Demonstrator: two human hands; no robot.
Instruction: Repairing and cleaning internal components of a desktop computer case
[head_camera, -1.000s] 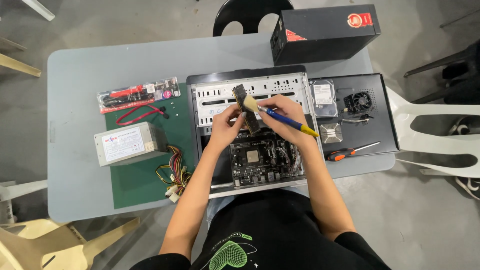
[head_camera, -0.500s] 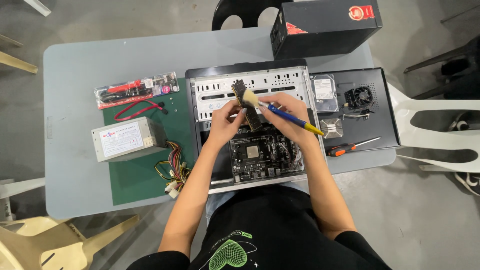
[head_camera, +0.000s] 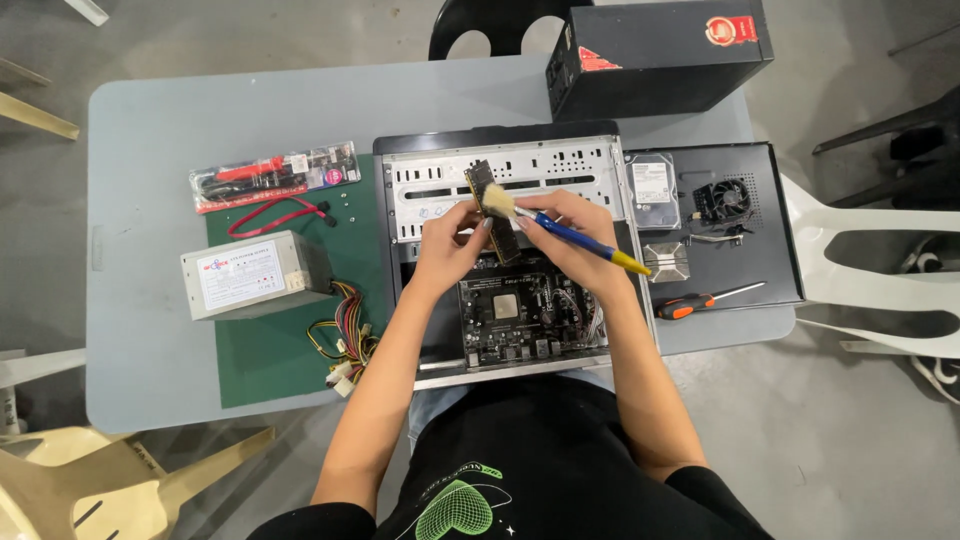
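A long, thin, dark memory module (head_camera: 493, 212) is gripped upright in the closed fingers of the left hand (head_camera: 450, 240), above the open metal computer case (head_camera: 500, 180). A brush (head_camera: 560, 228) with pale soft bristles and a blue and yellow handle is pinched in the closed right hand (head_camera: 570, 235), its bristles laid against the module. A boxy grey power supply (head_camera: 255, 272) is seen left of the case on the tabletop (head_camera: 150, 150).

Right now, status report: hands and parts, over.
Left hand holds memory stick above open case. Right hand holds brush, bristles on stick. Nothing in the way.
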